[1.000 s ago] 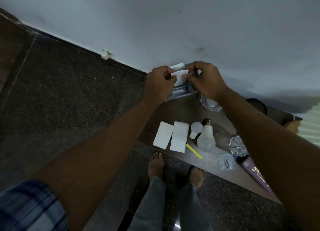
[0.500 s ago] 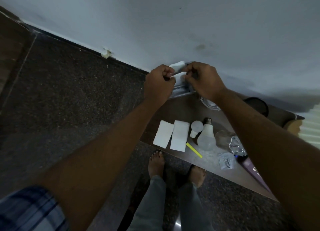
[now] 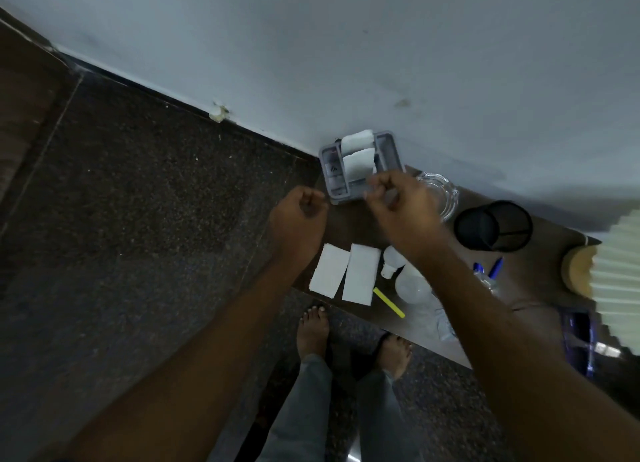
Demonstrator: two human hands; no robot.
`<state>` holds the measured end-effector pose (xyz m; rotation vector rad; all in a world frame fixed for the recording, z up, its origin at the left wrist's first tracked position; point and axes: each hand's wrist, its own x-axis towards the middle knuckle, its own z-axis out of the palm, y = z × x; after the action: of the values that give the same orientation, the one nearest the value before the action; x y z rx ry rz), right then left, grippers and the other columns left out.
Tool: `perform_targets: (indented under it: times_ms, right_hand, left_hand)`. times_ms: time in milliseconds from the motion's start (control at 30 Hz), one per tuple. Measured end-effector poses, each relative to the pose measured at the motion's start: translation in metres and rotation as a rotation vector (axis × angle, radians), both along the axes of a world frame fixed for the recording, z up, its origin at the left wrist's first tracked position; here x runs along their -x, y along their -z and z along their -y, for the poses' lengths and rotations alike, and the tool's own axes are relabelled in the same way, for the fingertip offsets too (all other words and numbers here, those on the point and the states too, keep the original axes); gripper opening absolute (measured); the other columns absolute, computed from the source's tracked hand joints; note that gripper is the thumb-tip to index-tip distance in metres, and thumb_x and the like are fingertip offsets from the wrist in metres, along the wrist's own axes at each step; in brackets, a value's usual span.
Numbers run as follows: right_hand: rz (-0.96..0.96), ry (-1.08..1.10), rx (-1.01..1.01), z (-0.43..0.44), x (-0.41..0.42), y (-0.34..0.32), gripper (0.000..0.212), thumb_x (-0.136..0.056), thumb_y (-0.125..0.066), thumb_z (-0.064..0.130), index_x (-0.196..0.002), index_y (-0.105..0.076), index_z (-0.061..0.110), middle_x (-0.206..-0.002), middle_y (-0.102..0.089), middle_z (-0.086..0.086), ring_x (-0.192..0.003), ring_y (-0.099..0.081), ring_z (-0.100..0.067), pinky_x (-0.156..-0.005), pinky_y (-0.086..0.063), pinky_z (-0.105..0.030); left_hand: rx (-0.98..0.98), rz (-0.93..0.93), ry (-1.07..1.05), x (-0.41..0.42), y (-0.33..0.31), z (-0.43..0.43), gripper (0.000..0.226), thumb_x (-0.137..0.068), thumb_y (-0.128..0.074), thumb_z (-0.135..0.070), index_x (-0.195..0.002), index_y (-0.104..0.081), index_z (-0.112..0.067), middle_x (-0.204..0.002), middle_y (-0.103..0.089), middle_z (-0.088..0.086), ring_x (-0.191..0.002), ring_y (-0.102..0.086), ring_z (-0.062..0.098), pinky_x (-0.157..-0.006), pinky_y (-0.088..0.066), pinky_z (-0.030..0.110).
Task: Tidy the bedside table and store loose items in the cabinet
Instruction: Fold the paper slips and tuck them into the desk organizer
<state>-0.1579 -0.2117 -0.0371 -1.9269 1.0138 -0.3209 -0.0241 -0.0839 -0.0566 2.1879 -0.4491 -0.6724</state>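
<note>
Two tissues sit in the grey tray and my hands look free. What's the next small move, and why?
Probably lower the left hand to the leftmost loose tissue at the table edge and pinch it. Two folded tissues already sit in the grey tray, a second loose tissue lies beside the first, and both hands seem to hold nothing, though the right hand is blurred.

A pale wall (image 3: 381, 46) rose beyond the fingers (image 3: 379, 184); dark speckled floor (image 3: 138, 219) spread left of them, two bare feet (image 3: 313, 330) below.
</note>
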Motion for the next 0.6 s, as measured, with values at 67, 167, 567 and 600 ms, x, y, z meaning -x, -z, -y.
perform_targets:
  times_ms: [67,167,567,600]
  right_hand:
    - [-0.056,-0.027,0.014,-0.021,0.007,0.007,0.015,-0.094,-0.065,0.028,-0.108,-0.066,0.023,-0.096,-0.065,0.011,-0.084,-0.063,-0.006,-0.073,-0.055,-0.028]
    - [-0.090,-0.006,-0.058,-0.051,0.013,0.019,0.017,-0.092,-0.069,0.026,-0.109,-0.069,0.022,-0.097,-0.066,0.013,-0.089,-0.063,-0.004,-0.076,-0.052,-0.023]
    - [-0.536,-0.226,-0.054,-0.116,0.020,0.069,0.051,-0.098,-0.059,0.035,-0.146,-0.051,0.021,-0.130,-0.057,-0.006,-0.112,-0.063,-0.024,-0.092,-0.055,-0.041]
    - [-0.579,-0.255,-0.038,-0.118,0.019,0.071,0.053,-0.099,-0.057,0.036,-0.149,-0.046,0.023,-0.133,-0.055,-0.007,-0.113,-0.063,-0.025,-0.091,-0.056,-0.043]
  left_hand:
    - [-0.091,-0.037,0.022,0.009,0.008,-0.017,0.013,-0.087,-0.072,-0.011,-0.100,-0.073,-0.012,-0.099,-0.075,0.000,-0.094,-0.070,0.015,-0.087,-0.056,0.035]
    - [-0.158,-0.138,0.044,0.019,0.023,-0.038,0.014,-0.087,-0.070,-0.008,-0.100,-0.072,-0.007,-0.099,-0.075,0.006,-0.095,-0.070,0.022,-0.088,-0.056,0.037]
    - [-0.262,-0.158,0.208,0.021,0.056,-0.066,0.026,-0.087,-0.073,-0.011,-0.112,-0.069,-0.014,-0.097,-0.063,-0.005,-0.090,-0.061,0.013,-0.078,-0.049,0.027]
    - [-0.255,-0.152,0.196,0.018,0.056,-0.067,0.025,-0.087,-0.071,-0.009,-0.111,-0.069,-0.013,-0.097,-0.063,-0.004,-0.089,-0.061,0.013,-0.080,-0.052,0.030]
